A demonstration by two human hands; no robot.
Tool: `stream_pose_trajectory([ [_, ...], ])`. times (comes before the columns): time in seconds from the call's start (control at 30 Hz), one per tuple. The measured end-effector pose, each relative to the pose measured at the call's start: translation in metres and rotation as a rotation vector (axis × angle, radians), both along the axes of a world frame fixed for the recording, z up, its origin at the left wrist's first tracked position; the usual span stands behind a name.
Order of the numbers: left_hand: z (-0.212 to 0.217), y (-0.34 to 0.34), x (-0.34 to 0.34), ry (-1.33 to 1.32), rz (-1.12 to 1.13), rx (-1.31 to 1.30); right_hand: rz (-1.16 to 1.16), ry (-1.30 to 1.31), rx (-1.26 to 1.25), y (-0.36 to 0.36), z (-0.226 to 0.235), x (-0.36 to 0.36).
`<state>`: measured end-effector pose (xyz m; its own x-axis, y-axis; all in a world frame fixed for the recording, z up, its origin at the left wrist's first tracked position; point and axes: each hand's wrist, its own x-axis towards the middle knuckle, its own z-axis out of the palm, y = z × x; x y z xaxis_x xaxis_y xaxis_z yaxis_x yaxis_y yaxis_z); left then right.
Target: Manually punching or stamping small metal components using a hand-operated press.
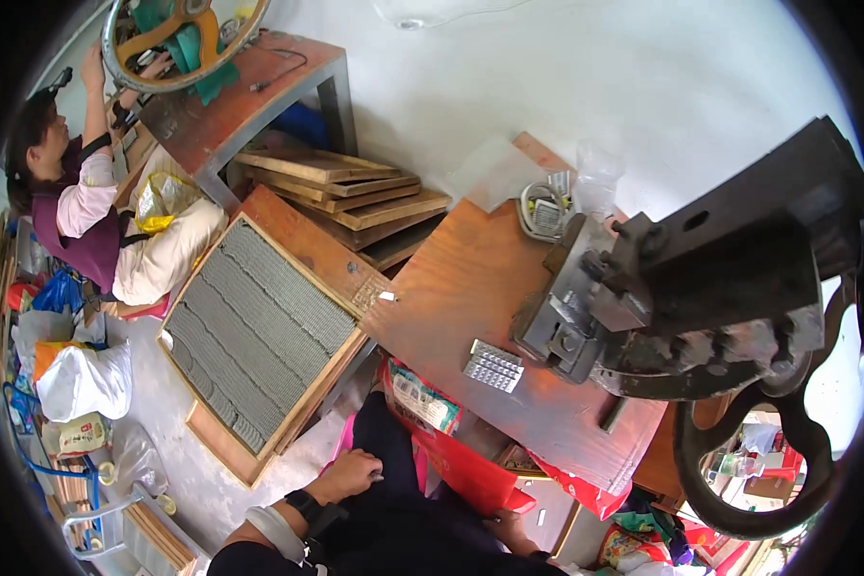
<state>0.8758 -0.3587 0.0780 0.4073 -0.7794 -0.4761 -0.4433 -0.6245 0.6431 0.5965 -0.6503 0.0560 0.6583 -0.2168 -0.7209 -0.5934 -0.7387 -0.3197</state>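
Observation:
My left hand [352, 477] rests over my dark-clothed thigh, its fingers closed; a small greyish bit shows at the fingertips, too small to name. My right hand [512, 531] is low beside the red bag [470, 470] hanging at the table's front edge; its fingers are mostly hidden. On the reddish-brown table [432, 288] lies a small block of silvery metal pieces [493, 366] in rows. Behind it stands a dark metal hand press [739, 278] with a curved handwheel [691, 470]. At my left, a wooden tray [192, 422] holds long rows of thin grey pieces [259, 331].
Wooden boards or trays [355, 182] are stacked beyond the tray. A coiled grey cable [544, 209] lies by the press. At far left a person [77, 211] sits at another table [269, 77] with a handwheel [182, 48]. Bags [86, 379] and a blue-grey frame [134, 518] stand on the floor.

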Motion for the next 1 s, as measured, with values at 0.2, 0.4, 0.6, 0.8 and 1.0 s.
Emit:
stream_pose_trajectory([
  [0.2,0.028,-0.005,-0.011,-0.102,-0.105,-0.139,-0.309,0.056,0.503,-0.015,0.074,-0.028],
  [0.4,0.046,-0.026,0.002,0.066,0.099,-0.072,-0.132,-0.062,0.388,-0.005,0.059,-0.013],
  [0.6,0.070,-0.040,0.033,0.313,-0.313,-0.041,0.208,-0.220,0.147,0.002,0.064,0.024],
  [0.8,0.066,-0.137,0.040,-0.243,-0.025,-0.670,0.090,-1.003,0.074,-0.011,0.060,0.119],
  [1.0,0.042,-0.151,0.018,-0.132,-0.160,-0.676,0.159,-1.152,-0.032,0.050,0.077,0.119],
])
